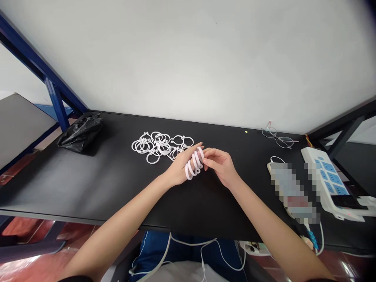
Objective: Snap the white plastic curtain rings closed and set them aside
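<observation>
Several white plastic curtain rings [194,163] encircle the fingers of my left hand [178,169], which is held just above the black table. The fingers pass through the rings, and their ends are partly hidden. My right hand [221,164] pinches the ring nearest the left fingertips between thumb and fingers. Small eyelets show on some rings. Behind and to the left of my hands, a loose pile of matching white curtain rings [158,147] lies on the table.
A black plastic bag [82,133] lies at the left. To the right are eyeglasses [277,137], a blurred-out phone [290,192] on a cable, and a white power strip [327,176]. The table [117,176] meets a white wall [190,66]. White cables [167,250] hang by my lap.
</observation>
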The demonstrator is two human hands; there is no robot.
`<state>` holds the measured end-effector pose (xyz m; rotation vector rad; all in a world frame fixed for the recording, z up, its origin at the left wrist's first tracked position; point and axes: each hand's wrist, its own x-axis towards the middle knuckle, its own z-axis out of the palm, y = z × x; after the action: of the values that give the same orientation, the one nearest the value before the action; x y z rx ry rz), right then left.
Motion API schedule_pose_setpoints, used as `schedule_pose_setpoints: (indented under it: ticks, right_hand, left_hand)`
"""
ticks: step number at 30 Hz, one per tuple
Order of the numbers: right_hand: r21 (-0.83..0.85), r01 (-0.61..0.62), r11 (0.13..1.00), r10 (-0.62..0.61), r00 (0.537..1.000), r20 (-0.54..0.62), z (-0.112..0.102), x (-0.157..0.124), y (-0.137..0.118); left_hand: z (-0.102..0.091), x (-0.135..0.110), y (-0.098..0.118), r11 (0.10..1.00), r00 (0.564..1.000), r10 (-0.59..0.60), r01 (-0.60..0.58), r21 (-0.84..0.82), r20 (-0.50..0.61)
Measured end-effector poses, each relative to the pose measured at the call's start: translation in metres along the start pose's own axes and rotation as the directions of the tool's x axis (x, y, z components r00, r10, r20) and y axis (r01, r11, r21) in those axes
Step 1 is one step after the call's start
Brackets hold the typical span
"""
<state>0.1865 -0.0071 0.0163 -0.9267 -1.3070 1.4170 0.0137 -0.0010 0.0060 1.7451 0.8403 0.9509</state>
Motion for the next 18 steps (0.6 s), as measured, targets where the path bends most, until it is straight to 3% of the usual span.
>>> schedule_pose_setpoints:
  ticks: [5, 14, 18]
  right_hand:
    - [0.030, -0.027, 0.999, 0.027, 1.000, 0.005, -0.0013, -0.0004, -0.0010]
    - [-0.053, 0.022, 0.998, -0.024, 0.999, -0.029, 0.0046, -0.0012, -0.0046]
    - [-0.037, 0.007, 0.999, -0.009, 0.998, -0.063, 0.0041, -0.0015, -0.0031]
  left_hand:
    - [0.0010, 0.0000, 0.0021, 0.999, 0.999, -0.028, 0.027, -0.031, -0.022]
    - [-0.0026, 0.0007, -0.0017, 0.996, 0.996, 0.085, -0.085, 0.006, -0.006]
    - [-0.0026, 0.0013, 0.0039, 0.981, 0.986, 0.167, -0.166, 0.101, 0.002]
